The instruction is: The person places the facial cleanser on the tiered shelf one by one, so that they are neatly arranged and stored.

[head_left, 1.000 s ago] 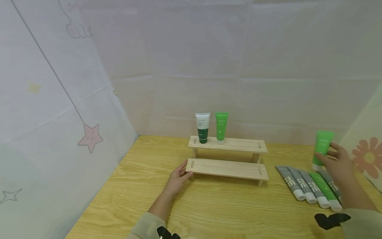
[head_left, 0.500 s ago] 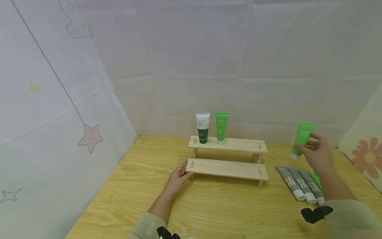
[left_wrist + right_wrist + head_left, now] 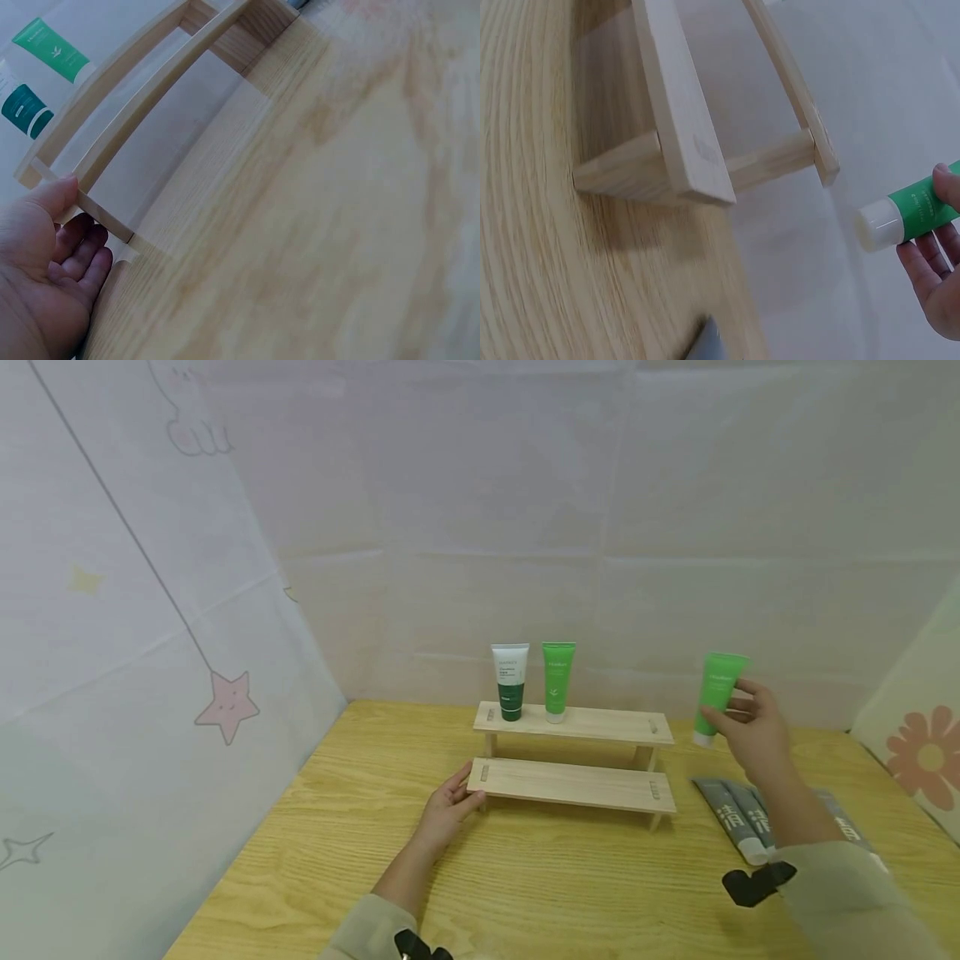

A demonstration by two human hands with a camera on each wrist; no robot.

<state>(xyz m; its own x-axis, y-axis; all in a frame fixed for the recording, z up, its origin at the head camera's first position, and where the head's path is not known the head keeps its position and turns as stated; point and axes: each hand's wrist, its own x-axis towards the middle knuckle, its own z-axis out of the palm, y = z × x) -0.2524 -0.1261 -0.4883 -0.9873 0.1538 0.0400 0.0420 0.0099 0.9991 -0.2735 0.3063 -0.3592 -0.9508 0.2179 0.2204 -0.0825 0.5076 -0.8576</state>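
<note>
A green squeeze tube (image 3: 721, 686) with a white cap is pinched between thumb and fingers of my right hand (image 3: 758, 737), raised in the air, cap down, right of the two-tier wooden display stand (image 3: 570, 782). In the right wrist view its white cap (image 3: 880, 224) points toward the stand. My left hand (image 3: 442, 815) grips the left end of the stand's lower step, with the thumb at the board's corner and fingers by the leg, as the left wrist view shows. On the upper step stand a white and dark green tube (image 3: 511, 682) and another green tube (image 3: 557, 682).
Several grey tubes (image 3: 729, 821) with white caps lie on the wooden table (image 3: 360, 860) right of the stand, partly hidden by my right forearm. Behind the table hangs a pale cloth backdrop (image 3: 480, 568), with printed cloth at both sides.
My right hand has carried the green tube up and leftward from above the lying tubes toward the stand. My left hand has stayed at the stand's left end.
</note>
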